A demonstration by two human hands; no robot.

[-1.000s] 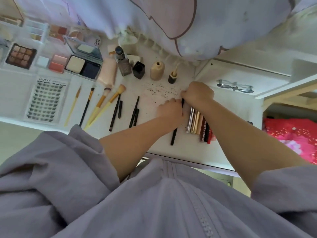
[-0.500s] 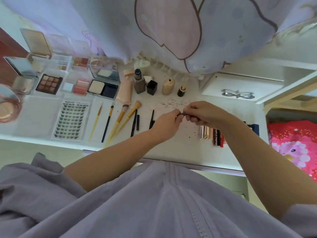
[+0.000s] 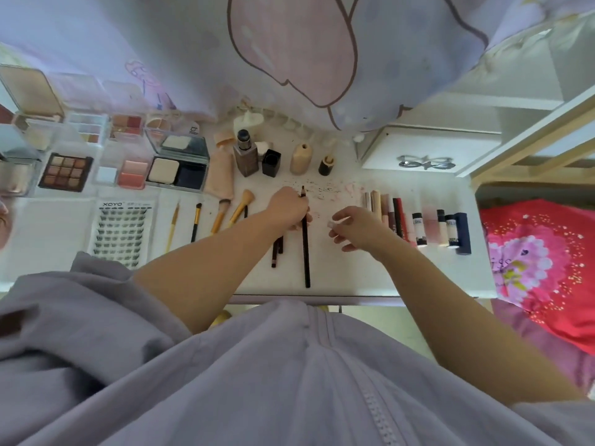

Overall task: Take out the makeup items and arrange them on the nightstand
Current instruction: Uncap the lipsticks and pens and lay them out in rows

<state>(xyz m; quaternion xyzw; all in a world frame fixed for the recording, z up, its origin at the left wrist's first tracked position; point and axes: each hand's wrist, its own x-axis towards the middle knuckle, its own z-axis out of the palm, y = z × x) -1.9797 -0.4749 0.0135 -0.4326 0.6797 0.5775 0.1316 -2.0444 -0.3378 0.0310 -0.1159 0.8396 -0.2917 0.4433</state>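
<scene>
Fingertips of the left hand hidden behind its own knuckles, covering the upper stretch of a long dark pencil on the nightstand. Two shorter dark pencils partly covered by the left forearm. Small pale piece pinched in the right hand, too small to identify. Labels on the row of lipsticks and tubes near the right edge too small and blurred to read. Open compacts at the left edge cut off by the frame. Back edge of the nightstand hidden under draped bedding. Front left corner hidden behind a grey sleeve.
</scene>
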